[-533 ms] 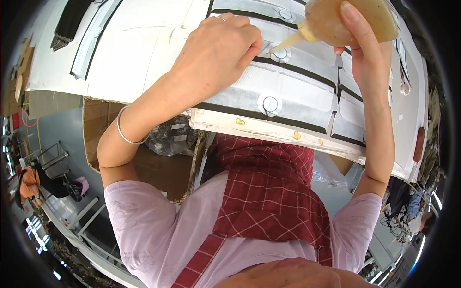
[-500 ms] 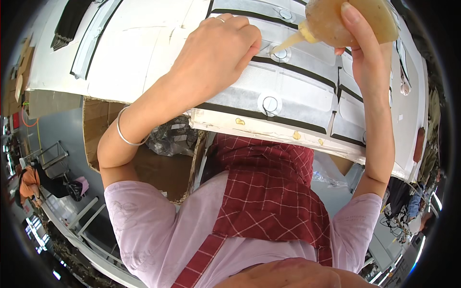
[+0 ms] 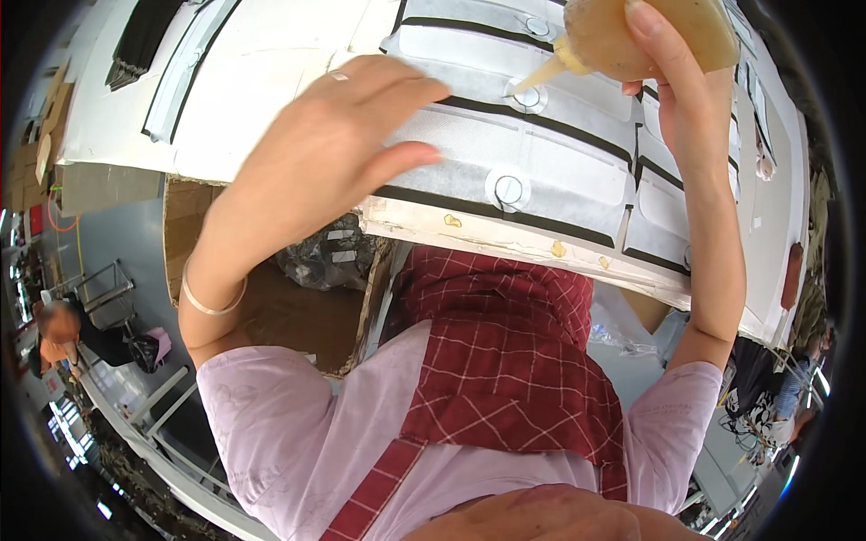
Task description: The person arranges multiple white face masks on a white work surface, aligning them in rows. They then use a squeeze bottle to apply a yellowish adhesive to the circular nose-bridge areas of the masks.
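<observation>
My right hand (image 3: 677, 81) grips a soft squeeze bottle of amber glue (image 3: 631, 36), tilted with its pointed nozzle down on a round metal snap (image 3: 526, 94) on a white fabric panel with black strips (image 3: 559, 180). My left hand (image 3: 334, 135) hovers open over the panel's left part, fingers spread, a ring on one finger and a bangle at the wrist. A second round snap (image 3: 508, 189) lies nearer to me on the same panel.
The panel lies on a white worktable (image 3: 262, 90) whose near edge carries dried glue drops. An open cardboard box (image 3: 271, 298) with plastic bags stands below the table at left. Black strips are stacked at far left. Another person sits at the far left edge.
My left hand has lifted off the panel near the nozzle and drawn back to the left, fingers opening. The bottle stays tilted on the snap.
</observation>
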The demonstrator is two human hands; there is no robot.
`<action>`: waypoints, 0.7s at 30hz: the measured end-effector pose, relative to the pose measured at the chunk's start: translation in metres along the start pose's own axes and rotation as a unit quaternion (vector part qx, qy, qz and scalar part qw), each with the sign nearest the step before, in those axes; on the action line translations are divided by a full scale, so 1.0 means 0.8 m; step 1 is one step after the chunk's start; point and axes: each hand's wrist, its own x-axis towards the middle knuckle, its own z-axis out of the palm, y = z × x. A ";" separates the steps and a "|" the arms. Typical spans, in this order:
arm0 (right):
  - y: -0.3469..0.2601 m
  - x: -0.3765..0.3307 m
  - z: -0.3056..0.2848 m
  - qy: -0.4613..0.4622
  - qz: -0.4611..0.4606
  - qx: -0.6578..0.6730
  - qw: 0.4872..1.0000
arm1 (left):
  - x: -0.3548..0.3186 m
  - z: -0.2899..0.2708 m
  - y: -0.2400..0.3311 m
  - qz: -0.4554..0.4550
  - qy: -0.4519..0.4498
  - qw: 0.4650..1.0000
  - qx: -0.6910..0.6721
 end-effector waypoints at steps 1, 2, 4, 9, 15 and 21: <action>0.004 0.000 -0.004 -0.001 -0.013 -0.003 1.000 | 0.011 0.016 -0.003 0.024 0.001 1.000 0.008; 0.024 0.003 -0.007 0.017 -0.050 -0.018 0.998 | 0.018 0.025 -0.003 0.048 0.002 0.999 0.016; 0.026 0.004 -0.003 0.032 -0.060 -0.047 0.997 | 0.023 0.029 0.002 0.035 -0.007 0.999 0.020; 0.001 0.001 -0.012 -0.005 -0.034 -0.052 0.998 | 0.021 0.031 0.004 0.024 -0.009 0.999 0.023; 0.000 0.001 0.010 0.018 -0.031 -0.110 0.993 | 0.025 0.033 0.004 0.032 -0.004 0.999 0.026; -0.018 -0.004 0.004 -0.025 -0.099 -0.205 0.973 | 0.027 0.037 0.000 0.036 0.009 0.999 0.020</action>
